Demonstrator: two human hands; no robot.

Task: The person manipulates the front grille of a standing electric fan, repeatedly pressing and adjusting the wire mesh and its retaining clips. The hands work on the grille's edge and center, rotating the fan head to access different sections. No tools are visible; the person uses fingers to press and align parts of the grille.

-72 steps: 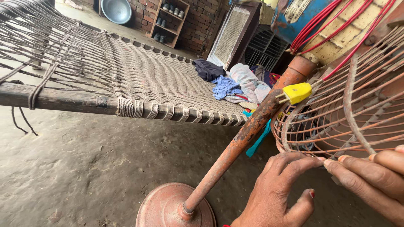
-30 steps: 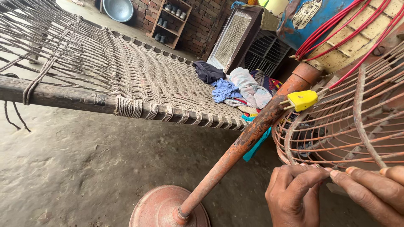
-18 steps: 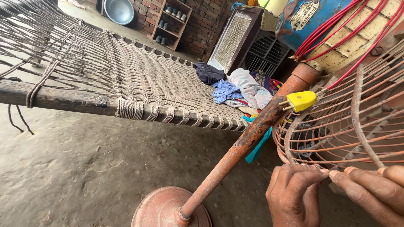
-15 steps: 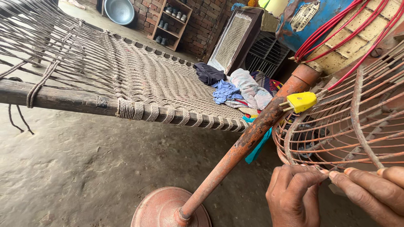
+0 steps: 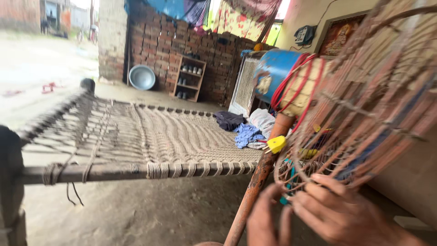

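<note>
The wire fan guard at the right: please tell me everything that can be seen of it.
The wire fan guard is a round cage of thin, rusty reddish metal wires that fan outward, crossed by ring wires. It fills the right side, tilted and blurred. Its lower edge sits beside the rusty orange pole. The right hand has its fingers on the lower wires; the left hand is just below.

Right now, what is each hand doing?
Left hand: blurred, fingers curled near the fan stand; grip cannot be told.
Right hand: fingers on the fan's wire guard, grip unclear.
</note>
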